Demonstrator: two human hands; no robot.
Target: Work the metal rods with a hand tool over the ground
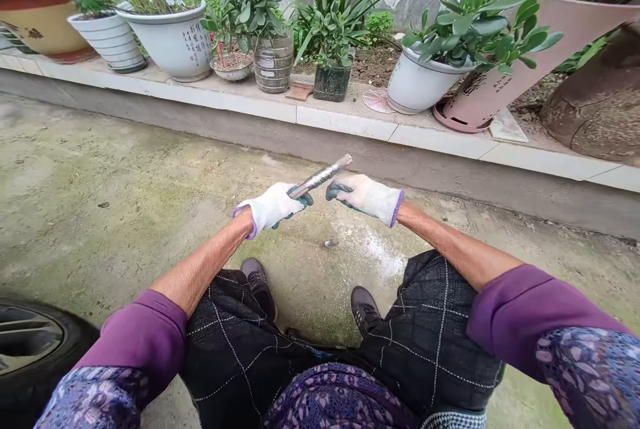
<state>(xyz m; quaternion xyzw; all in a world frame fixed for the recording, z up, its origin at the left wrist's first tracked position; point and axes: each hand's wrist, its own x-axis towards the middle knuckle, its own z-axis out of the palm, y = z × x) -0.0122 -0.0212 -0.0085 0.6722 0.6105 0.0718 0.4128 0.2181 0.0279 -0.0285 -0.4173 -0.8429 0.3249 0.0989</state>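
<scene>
I sit low over a concrete yard floor (125, 195), both hands in white knit gloves with dark fingertips. My left hand (273, 205) is closed around the lower end of a short silver-grey rod (323, 175), which slants up to the right. My right hand (363, 194) sits just right of the rod's middle, fingers curled; whether they touch it is unclear. A small grey bit (331, 242) lies on the floor below my hands, next to a pale scuffed patch (383, 252).
A raised tiled ledge (345, 123) runs across the back, lined with potted plants: white pots (175, 42), a grey ribbed pot (273, 62), a dark square pot (332, 82), a tilted pink pot (530, 59). A car tyre (35, 342) shows at lower left.
</scene>
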